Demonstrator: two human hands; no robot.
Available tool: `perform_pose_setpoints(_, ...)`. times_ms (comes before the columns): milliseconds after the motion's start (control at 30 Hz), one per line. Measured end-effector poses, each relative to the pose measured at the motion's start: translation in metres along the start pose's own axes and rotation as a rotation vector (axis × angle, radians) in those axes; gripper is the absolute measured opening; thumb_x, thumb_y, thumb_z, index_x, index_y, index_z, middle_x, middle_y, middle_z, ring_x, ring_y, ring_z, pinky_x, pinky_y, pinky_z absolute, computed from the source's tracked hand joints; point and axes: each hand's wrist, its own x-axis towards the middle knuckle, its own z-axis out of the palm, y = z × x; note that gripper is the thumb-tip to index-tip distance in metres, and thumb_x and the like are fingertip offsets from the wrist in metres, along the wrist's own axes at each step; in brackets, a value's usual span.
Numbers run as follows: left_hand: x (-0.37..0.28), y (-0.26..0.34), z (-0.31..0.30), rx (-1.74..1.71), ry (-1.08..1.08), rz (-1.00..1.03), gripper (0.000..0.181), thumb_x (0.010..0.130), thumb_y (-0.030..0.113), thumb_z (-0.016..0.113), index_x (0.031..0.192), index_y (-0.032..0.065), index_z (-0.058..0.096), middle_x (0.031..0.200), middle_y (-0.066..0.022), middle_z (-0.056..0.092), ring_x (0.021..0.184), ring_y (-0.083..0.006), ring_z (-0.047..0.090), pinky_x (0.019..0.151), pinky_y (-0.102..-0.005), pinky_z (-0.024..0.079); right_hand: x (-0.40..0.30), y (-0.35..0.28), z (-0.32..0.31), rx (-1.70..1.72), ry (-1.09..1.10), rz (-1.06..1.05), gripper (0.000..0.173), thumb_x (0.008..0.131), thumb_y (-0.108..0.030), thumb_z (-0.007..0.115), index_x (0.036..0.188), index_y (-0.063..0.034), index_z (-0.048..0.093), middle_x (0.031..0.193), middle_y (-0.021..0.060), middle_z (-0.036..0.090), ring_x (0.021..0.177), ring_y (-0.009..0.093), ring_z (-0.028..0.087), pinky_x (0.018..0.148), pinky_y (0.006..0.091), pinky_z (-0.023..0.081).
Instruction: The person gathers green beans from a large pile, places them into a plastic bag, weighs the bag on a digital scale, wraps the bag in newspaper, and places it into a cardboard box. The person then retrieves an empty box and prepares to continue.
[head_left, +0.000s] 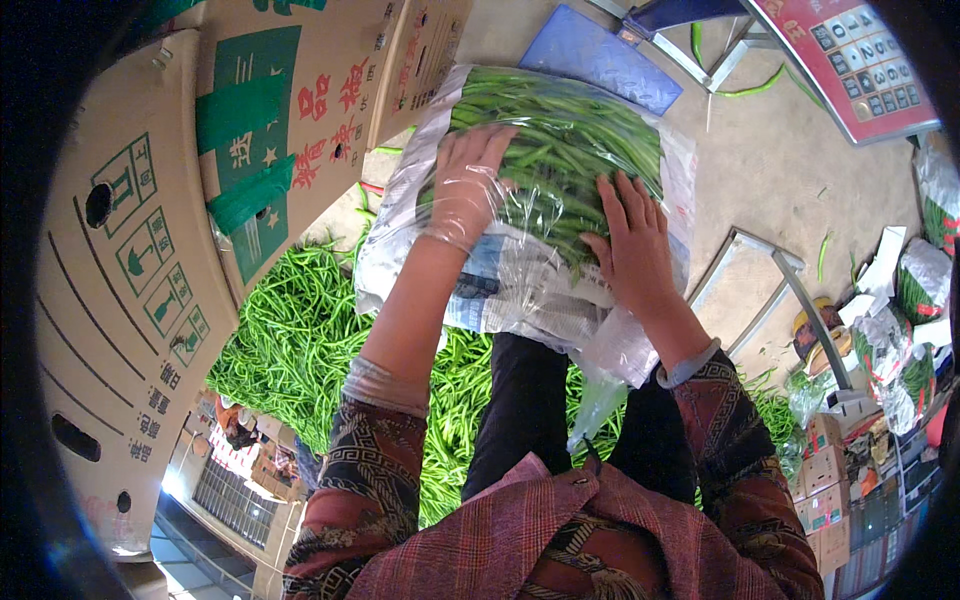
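Long green chili peppers (559, 142) lie side by side in a clear plastic bag (525, 199) lined with printed newspaper (517, 292). My left hand (472, 176) rests flat on the peppers at the bag's left, with clear film over its back and wrist. On the right, my right hand (634, 232) lies palm down on the bag, its fingers spread and touching the film over the peppers. Neither hand grips anything. The bag's loose, gathered end (600, 397) hangs toward my legs.
Tall cardboard cartons (315, 97) stand close on the left. Loose green peppers (300, 337) are heaped below and around my legs. Beyond the bag sits a blue scale platform (600, 56) with a red keypad unit (855, 67). A metal frame (750, 262) and bagged peppers (892, 337) lie right.
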Motion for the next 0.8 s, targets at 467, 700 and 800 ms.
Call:
perform_pose_setpoints(467, -0.034, 0.010, -0.026, -0.108, -0.030, -0.065, 0.079, 0.078, 0.014, 0.069, 0.147, 0.0169, 0.029, 0.144, -0.0156, 0.037, 0.133, -0.0370, 0.035, 0.109, -0.0498, 0.027, 0.017, 0.007, 0.007, -0.071, 0.031, 0.125, 0.063, 0.090, -0.037, 0.058, 0.145, -0.0201, 0.032, 0.144, 0.0159, 0.040, 0.134, 0.036, 0.035, 0.108, 0.0557, 0.027)
perform_pose_setpoints(700, 0.020, -0.001, 0.002, 0.172, -0.023, -0.020, 0.069, 0.074, 0.002, 0.059, 0.138, 0.0204, 0.041, 0.133, -0.0135, 0.048, 0.124, -0.0333, 0.044, 0.104, -0.0451, 0.032, 0.034, 0.021, 0.007, -0.065, 0.032, 0.142, 0.062, 0.091, -0.040, 0.055, 0.145, -0.0205, 0.032, 0.145, 0.0152, 0.039, 0.135, 0.035, 0.035, 0.108, 0.0564, 0.026)
perform_pose_setpoints(800, 0.012, -0.012, 0.007, 0.232, -0.071, -0.058, 0.065, 0.075, 0.006, 0.062, 0.136, 0.0197, 0.042, 0.131, -0.0130, 0.049, 0.123, -0.0331, 0.045, 0.104, -0.0451, 0.033, 0.031, 0.012, 0.007, -0.116, -0.012, 0.136, 0.063, 0.091, -0.042, 0.055, 0.145, -0.0211, 0.031, 0.146, 0.0147, 0.039, 0.136, 0.035, 0.034, 0.108, 0.0567, 0.026)
